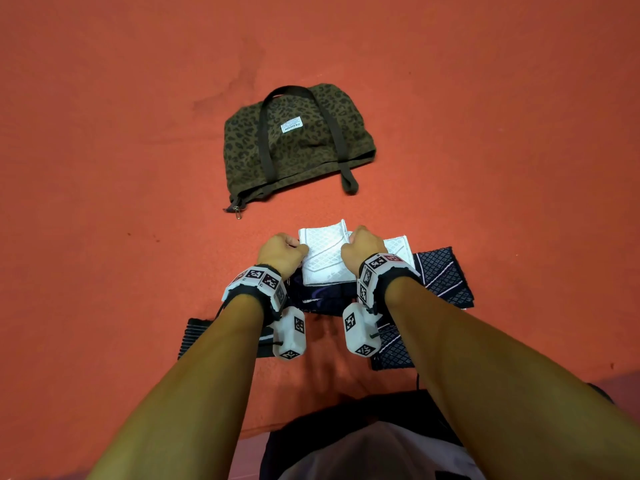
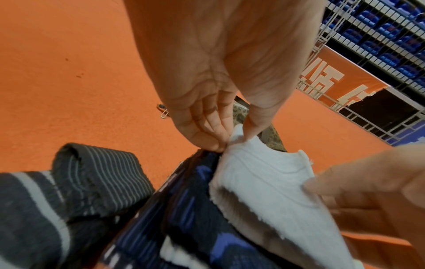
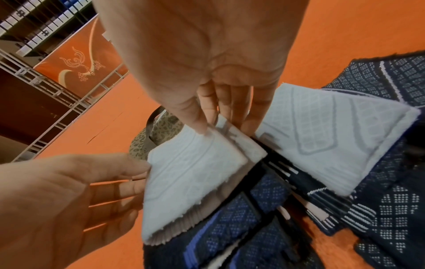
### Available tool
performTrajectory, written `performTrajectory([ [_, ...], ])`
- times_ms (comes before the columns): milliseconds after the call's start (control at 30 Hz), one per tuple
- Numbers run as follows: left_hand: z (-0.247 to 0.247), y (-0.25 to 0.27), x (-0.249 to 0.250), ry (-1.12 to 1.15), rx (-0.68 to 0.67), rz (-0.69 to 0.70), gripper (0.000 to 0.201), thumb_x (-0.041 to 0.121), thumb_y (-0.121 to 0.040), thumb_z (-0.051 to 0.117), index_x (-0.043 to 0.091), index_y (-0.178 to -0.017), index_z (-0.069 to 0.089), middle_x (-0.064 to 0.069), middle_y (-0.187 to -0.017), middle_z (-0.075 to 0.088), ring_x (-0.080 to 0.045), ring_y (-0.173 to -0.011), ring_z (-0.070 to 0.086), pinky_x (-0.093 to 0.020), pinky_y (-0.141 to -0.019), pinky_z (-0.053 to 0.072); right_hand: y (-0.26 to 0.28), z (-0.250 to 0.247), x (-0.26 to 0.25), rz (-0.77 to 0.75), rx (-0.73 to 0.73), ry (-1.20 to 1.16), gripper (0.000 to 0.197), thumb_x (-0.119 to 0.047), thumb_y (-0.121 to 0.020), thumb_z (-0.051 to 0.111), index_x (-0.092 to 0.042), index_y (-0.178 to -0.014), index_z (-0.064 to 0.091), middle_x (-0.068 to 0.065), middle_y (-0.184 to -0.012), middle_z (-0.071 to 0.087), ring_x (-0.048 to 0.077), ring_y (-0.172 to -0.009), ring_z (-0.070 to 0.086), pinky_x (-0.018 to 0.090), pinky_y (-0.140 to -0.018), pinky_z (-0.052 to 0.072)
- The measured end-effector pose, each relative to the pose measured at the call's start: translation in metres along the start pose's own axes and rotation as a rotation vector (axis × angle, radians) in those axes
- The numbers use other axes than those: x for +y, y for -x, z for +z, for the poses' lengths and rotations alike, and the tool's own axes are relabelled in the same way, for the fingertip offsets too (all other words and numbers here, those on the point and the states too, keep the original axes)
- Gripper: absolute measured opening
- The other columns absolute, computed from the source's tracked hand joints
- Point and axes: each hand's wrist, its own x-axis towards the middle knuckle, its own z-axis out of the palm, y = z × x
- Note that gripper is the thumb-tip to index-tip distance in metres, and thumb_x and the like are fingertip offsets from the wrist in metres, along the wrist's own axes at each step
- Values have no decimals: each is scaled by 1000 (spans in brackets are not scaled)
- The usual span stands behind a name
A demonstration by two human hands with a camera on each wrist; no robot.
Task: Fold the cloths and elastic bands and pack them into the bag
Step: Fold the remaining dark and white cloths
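Note:
A folded white quilted cloth (image 1: 323, 256) (image 2: 264, 178) (image 3: 195, 174) lies on a dark navy patterned cloth (image 1: 322, 296) (image 3: 241, 227). My left hand (image 1: 282, 252) (image 2: 232, 142) pinches its far left corner between thumb and fingers. At the far right corner my right hand (image 1: 362, 245) (image 3: 220, 127) pinches the layered edge. A second white cloth (image 1: 398, 249) (image 3: 322, 140) lies to the right, partly on another navy cloth (image 1: 441, 275). The leopard-print bag (image 1: 298, 140) lies flat on the floor beyond, zipper side toward me.
A grey striped elastic band (image 1: 195, 336) (image 2: 96, 182) lies rolled near my left forearm. One more navy cloth (image 1: 393, 351) lies under my right forearm. The orange floor (image 1: 121, 168) spreads all round. A metal railing with a banner (image 2: 345, 87) stands far off.

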Motion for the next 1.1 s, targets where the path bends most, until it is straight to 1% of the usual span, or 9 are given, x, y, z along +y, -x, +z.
performTrajectory([
  [133,-4,3,-2,31,-51,-21,16,26,-87,71,11,-87,63,-1,-71,63,-18,-66,58,-32,-72,50,2,-1,-4,-11,-2,-41,39,-9,-90,44,-3,-128,46,17,-115,59,29,-86,54,30,-66,41],
  [367,-7,7,-9,51,-16,10,18,27,-88,67,15,-80,56,-4,-76,60,-21,-69,54,-30,-67,44,3,4,4,2,-3,-88,34,-26,-85,62,-11,-113,53,0,-88,57,16,-77,56,27,-62,43],
  [467,-6,8,-13,-30,-25,-12,17,24,-86,68,15,-84,54,-2,-79,60,-20,-73,55,-29,-65,42,5,12,12,46,-44,-62,35,-21,-83,62,-11,-116,52,3,-98,59,22,-88,58,28,-70,47],
  [600,-5,7,-20,-53,-25,-32,21,23,-86,70,17,-82,50,-2,-81,61,-20,-75,57,-29,-63,43,5,19,11,47,-42,-63,44,-18,-84,61,-8,-125,47,8,-108,57,25,-92,59,29,-67,44],
  [700,-4,7,-22,-44,-36,-26,21,24,-87,70,18,-82,51,0,-78,62,-20,-75,59,-30,-67,45,1,21,8,56,-14,-22,48,-19,-85,59,-7,-130,44,14,-128,48,32,-106,57,32,-73,46],
  [767,-4,7,-22,-10,-37,-24,20,23,-87,71,17,-82,53,-2,-80,65,-21,-75,61,-33,-71,50,0,20,7,64,4,-2,52,-21,-87,59,-5,-133,40,15,-130,45,33,-109,55,34,-79,49],
  [900,-6,9,-22,102,-43,-38,18,25,-85,76,14,-88,62,-12,-92,74,-27,-82,71,-43,-82,58,0,18,6,71,-47,-38,49,-19,-89,58,-5,-132,37,6,-94,57,21,-80,59,27,-60,44],
  [1000,-5,9,-22,160,-52,-38,21,26,-84,78,13,-93,65,-14,-92,75,-33,-86,73,-48,-82,59,-4,16,5,62,-35,9,38,-14,-89,53,-6,-125,46,10,-103,61,28,-90,62,31,-65,45],
  [1100,-2,7,-25,156,-52,-62,21,26,-83,79,14,-86,62,-9,-82,71,-29,-79,71,-48,-84,59,-6,14,7,58,-57,38,37,-11,-90,51,-7,-126,47,10,-103,60,26,-84,59,26,-55,39],
])
